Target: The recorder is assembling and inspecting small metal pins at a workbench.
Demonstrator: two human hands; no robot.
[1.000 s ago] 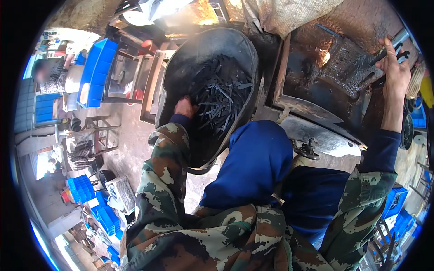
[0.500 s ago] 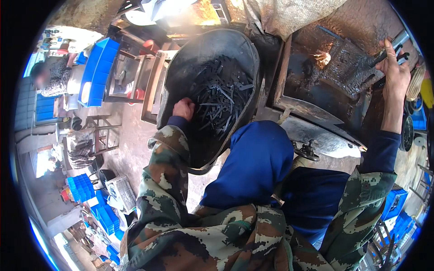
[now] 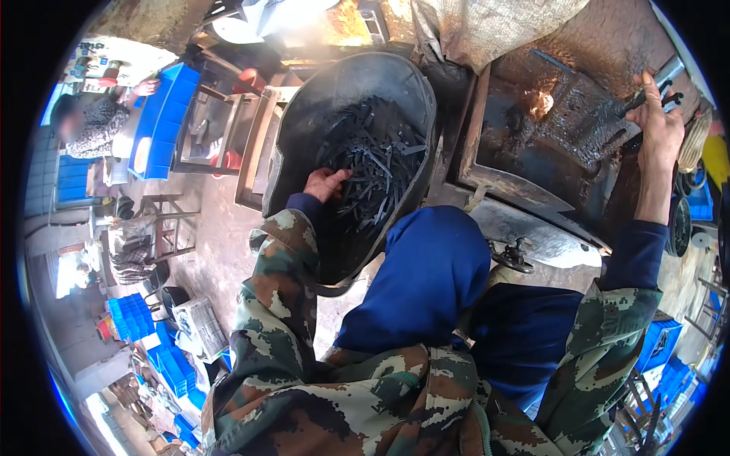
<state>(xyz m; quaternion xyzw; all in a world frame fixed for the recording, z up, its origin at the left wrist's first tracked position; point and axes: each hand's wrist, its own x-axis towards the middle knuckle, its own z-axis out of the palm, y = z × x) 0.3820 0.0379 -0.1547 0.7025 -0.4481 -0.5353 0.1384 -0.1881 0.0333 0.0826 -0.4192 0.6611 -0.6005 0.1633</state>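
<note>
A large black tub (image 3: 296, 121) stands before my left knee, with a heap of dark, flat metal strips (image 3: 380, 163) inside. My left hand (image 3: 327, 185) is in the tub at the heap's left edge, thumb and fingers closed together; what they hold, if anything, is too small to tell. At the far right my right hand (image 3: 658, 125) is closed on a dark metal handle (image 3: 635, 100), forefinger stretched up along it. The handle is by a wet, oily metal block (image 3: 585, 114) in a grimy tray (image 3: 517, 182). A bright, glistening spot (image 3: 541, 103) shows on the block's left side.
A black handwheel (image 3: 514, 254) sits below the tray, close to my knees. Rough sacking (image 3: 487, 26) hangs behind. Left of the tub are a wooden frame (image 3: 258, 148) and a blue bin (image 3: 161, 125), where another person (image 3: 95, 125) works. Blue crates (image 3: 171, 357) stand at lower left.
My left hand has moved slightly right toward the strips, its fingers now reaching out from a fist. My right hand has barely shifted. The other person's hand has come onto the blue bin.
</note>
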